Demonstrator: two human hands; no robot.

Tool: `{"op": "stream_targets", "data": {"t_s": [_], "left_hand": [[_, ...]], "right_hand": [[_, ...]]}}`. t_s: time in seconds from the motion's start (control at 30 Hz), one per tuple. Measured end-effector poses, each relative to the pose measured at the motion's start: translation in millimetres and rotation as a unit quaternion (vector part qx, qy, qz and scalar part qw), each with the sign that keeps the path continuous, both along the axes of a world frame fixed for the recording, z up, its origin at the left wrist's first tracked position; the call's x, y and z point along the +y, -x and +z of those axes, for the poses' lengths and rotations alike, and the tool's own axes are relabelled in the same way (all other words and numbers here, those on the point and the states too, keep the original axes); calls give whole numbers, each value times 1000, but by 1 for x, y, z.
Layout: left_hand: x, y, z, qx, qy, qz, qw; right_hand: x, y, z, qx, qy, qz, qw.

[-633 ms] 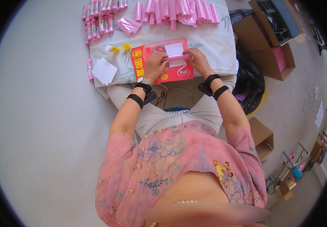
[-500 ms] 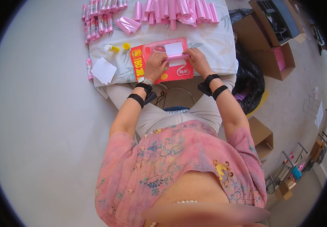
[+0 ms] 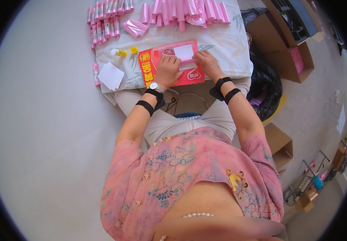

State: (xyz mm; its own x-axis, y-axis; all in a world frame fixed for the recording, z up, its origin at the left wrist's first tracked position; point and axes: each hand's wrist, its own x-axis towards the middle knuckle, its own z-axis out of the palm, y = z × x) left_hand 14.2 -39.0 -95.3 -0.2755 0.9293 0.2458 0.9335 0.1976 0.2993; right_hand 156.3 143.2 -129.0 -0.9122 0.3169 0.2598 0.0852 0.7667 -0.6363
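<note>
On the white-clothed bench (image 3: pixel 233 60)'s near side, a glossy pink plastic roll (image 3: pixel 187 60) crosses white rectangular paper (image 3: pixel 184 51). My right grip (image 3: pixel 207 63) pinches its right end; my left grip (image 3: pixel 168 70) covers the other, clamping unclear. Probably light, slippery: best held by both ends.

A pink flowered top (image 3: pixel 169 164) meets pale trousers (image 3: pixel 157 122), with black forearm straps (image 3: pixel 144 106) and white beads (image 3: pixel 198 214).

pink roll (image 3: pixel 187 60): glossy plastic | white slip (image 3: pixel 183 51): matt paper | red sheet (image 3: pixel 152 60): smooth card | black bag (image 3: pixel 273 90): glossy plastic
</note>
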Motion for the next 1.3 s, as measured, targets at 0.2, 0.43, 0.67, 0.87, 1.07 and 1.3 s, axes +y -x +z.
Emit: {"op": "stream_targets", "data": {"t_s": [0.2,0.43,0.67,0.87,1.07,1.3], "left_hand": [[14,-10,10,84,84,5,993],[26,-23,8,130,102,18,986],[31,-31,-4,85,26,22,996],[13,-23,-16,46,-28,17,998],[11,-13,-19,-33,-54,22,998],[15,-4,-19,-97,-41,36,994]], "right_hand": [[0,1,2,3,-10,7,1000],[1,1,0,-13,-18,3,1000],[0,1,5,-4,-21,3,1000],[3,0,-1,-7,-25,5,1000],[5,3,1,-14,-18,22,999],[13,6,-4,-28,-13,53,998]]}}
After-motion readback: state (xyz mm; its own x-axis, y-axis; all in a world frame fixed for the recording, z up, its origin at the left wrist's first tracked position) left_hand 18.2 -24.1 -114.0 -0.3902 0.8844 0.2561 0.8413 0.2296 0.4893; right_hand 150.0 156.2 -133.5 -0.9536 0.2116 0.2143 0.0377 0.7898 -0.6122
